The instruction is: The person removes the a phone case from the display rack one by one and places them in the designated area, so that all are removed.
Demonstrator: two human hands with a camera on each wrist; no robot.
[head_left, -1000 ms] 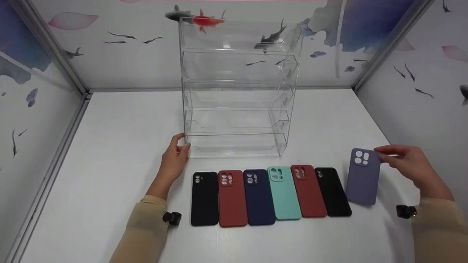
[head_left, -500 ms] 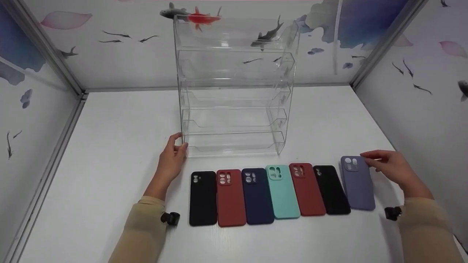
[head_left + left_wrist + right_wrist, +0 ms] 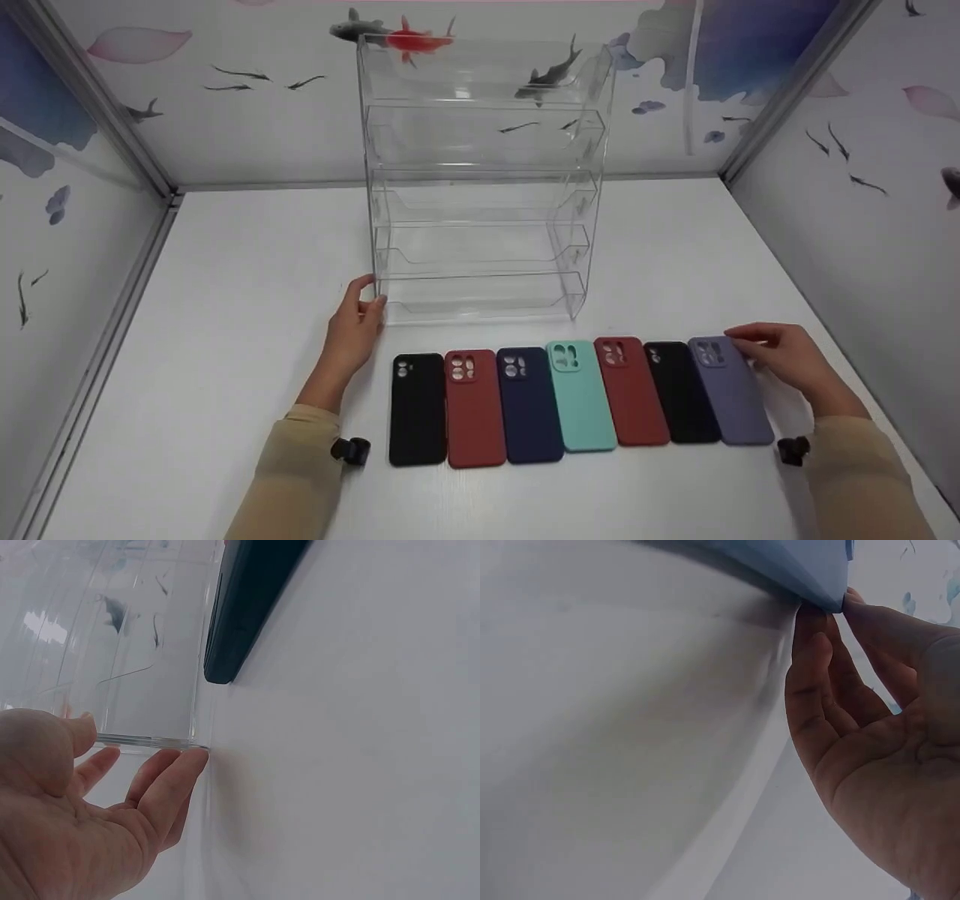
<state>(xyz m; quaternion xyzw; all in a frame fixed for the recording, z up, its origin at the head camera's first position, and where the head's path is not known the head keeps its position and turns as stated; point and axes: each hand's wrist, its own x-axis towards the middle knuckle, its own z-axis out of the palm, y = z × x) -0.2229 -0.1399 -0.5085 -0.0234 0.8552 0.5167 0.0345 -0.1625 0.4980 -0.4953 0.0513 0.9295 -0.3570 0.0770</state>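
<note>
A clear tiered display rack stands behind a row of phone cases. My left hand grips the rack's lower left side; in the left wrist view its thumb and fingers lie on either side of the clear panel's edge. At the row's right end lies a purple phone case, beside a black phone case. My right hand pinches that purple case by its upper right corner, which looks bluish in the right wrist view.
Leftward from the black case lie a red case, a turquoise case, a navy case, another red case and another black case. Printed panels enclose the white table at the back and sides.
My right hand has moved left and toward me with the purple case, which went from held tilted apart from the row to lying beside the black case. The left hand keeps its grip.
</note>
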